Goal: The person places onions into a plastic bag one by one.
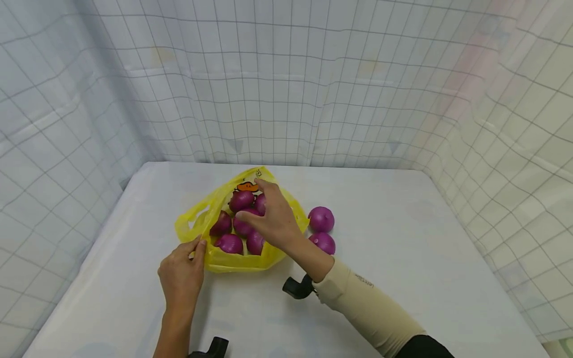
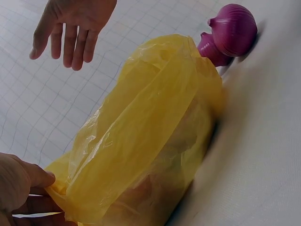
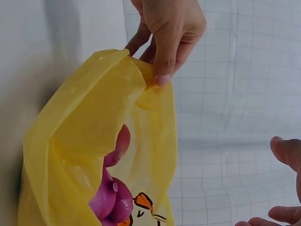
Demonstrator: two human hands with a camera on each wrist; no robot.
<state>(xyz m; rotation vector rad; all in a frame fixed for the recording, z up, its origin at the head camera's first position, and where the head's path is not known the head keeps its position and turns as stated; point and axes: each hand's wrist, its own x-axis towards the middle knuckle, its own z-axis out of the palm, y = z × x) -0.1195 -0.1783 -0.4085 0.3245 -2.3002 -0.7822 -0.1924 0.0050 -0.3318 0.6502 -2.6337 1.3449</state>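
Observation:
A yellow plastic bag with a duck print lies with its mouth spread on the white table, several purple onions inside it. My left hand pinches the bag's rim at the near left corner, thumb against fingers, as the right wrist view also shows. Above the bag's opening hovers my right hand, fingers and thumb spread apart, nothing in its grasp. In the left wrist view that right hand hangs in the air, apart from the bag. Two more onions sit outside, just right of the bag.
The white-covered table is bounded at the back and sides by grid-patterned white curtains. Black wrist mounts stick out by both forearms.

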